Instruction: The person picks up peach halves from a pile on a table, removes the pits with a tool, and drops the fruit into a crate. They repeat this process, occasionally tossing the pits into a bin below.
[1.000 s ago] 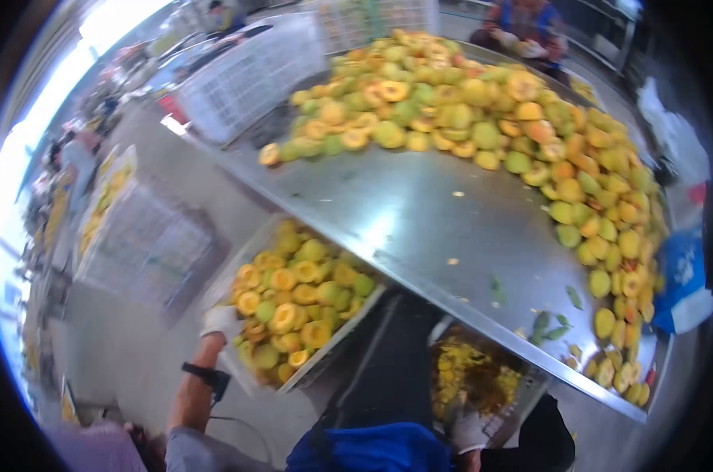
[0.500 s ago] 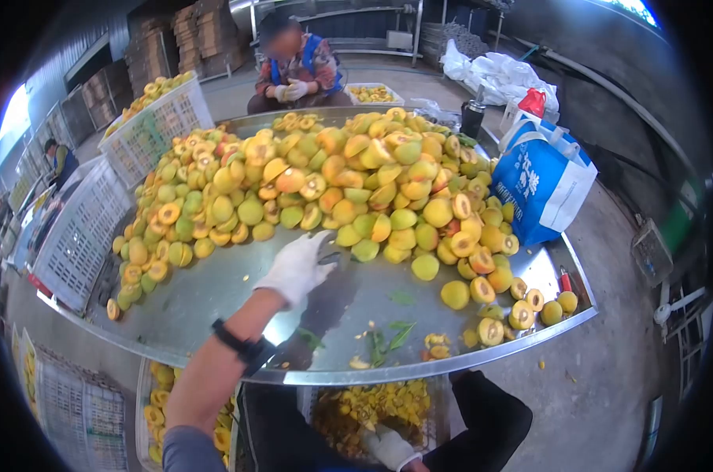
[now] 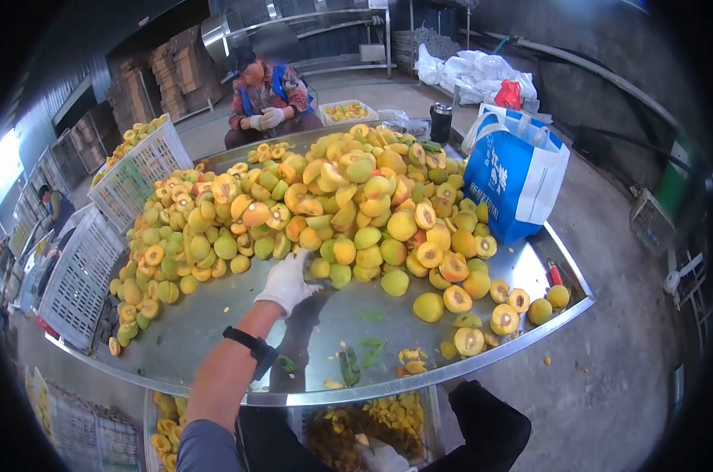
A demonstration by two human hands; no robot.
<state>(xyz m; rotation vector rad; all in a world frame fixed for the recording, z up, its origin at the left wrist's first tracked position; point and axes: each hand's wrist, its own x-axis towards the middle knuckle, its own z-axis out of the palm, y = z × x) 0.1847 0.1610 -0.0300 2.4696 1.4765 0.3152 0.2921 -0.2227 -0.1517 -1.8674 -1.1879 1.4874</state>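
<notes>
at the near edge of the peach pile [image 3: 325, 212] the gloved left hand [image 3: 287, 282] reaches with fingers spread wide, touching a fruit, while the right hand [image 3: 384, 456] below the metal table [image 3: 215, 315] cannot be judged.

The gloved left hand [image 3: 287, 282] reaches to the edge of the peach pile [image 3: 325, 212] on the steel table [image 3: 215, 315], while the gloved right hand [image 3: 384, 455] rests below over a crate of scraps [image 3: 356, 425].

Left hand [image 3: 288, 280] now farther forward, from bare tabletop [image 3: 215, 315] to the fruit pile's [image 3: 325, 212] near edge.
</notes>
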